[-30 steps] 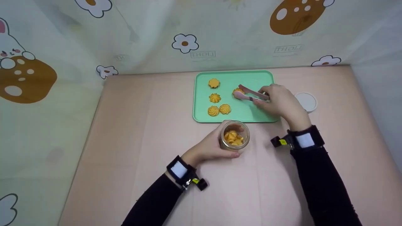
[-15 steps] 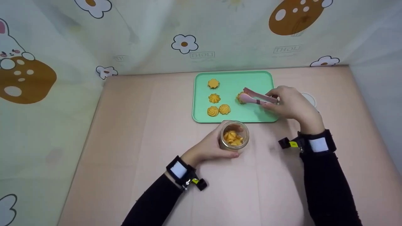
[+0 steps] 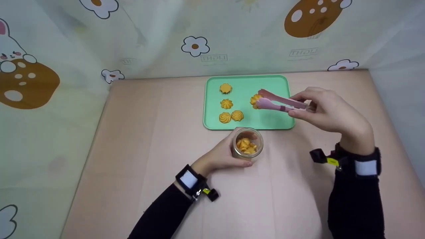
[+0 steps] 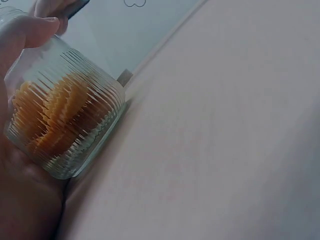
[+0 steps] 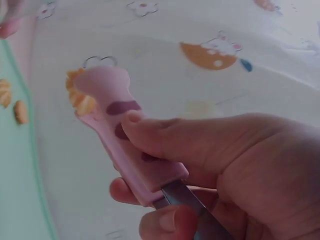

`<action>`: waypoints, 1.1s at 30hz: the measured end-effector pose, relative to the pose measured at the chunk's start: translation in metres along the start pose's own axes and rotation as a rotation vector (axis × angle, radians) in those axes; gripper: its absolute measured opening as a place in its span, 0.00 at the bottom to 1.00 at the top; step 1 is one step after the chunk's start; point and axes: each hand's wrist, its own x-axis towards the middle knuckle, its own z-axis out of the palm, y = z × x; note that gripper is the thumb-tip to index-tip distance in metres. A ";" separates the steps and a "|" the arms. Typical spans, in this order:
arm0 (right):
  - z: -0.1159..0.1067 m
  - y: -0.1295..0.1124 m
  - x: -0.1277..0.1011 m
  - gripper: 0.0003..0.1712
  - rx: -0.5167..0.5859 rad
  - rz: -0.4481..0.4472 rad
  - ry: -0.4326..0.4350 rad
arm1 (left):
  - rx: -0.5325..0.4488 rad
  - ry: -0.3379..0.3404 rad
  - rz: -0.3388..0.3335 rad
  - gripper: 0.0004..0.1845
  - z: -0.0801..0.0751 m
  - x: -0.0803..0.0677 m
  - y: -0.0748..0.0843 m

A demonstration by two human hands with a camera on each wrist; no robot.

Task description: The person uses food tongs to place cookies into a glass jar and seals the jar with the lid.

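The right hand [image 3: 327, 111] is squeezing pink paw-tipped tongs [image 3: 280, 103] closed around an orange piped cookie [image 3: 255, 100], which a second ago was lying on the green tray [image 3: 277, 83] and is now lifting clear above it. The left hand [image 3: 221, 156] is wrapping the ribbed glass jar [image 3: 247, 143], part-filled with cookies, just in front of the tray.

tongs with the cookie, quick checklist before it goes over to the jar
1. Cookie gripped between the tips of the tongs: ok.
2. Right hand squeezing the tongs: ok.
3. Cookie lifted off the tray: ok, judging by the right wrist view.
4. Jar mouth open, no lid: ok.
5. Left hand steadying the jar: ok.
6. Room left in the jar: ok, cookies sit below the rim.
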 end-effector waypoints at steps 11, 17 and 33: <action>-0.011 -0.032 -0.022 0.19 0.024 -0.248 0.003 | 0.004 -0.004 -0.031 0.52 0.000 -0.002 0.001; -0.012 -0.046 -0.029 0.17 0.005 -0.324 -0.060 | 0.027 -0.003 -0.074 0.51 -0.001 -0.003 0.004; -0.002 -0.067 -0.035 0.17 -0.145 -0.261 -0.094 | -0.012 -0.010 -0.053 0.51 0.000 -0.002 0.003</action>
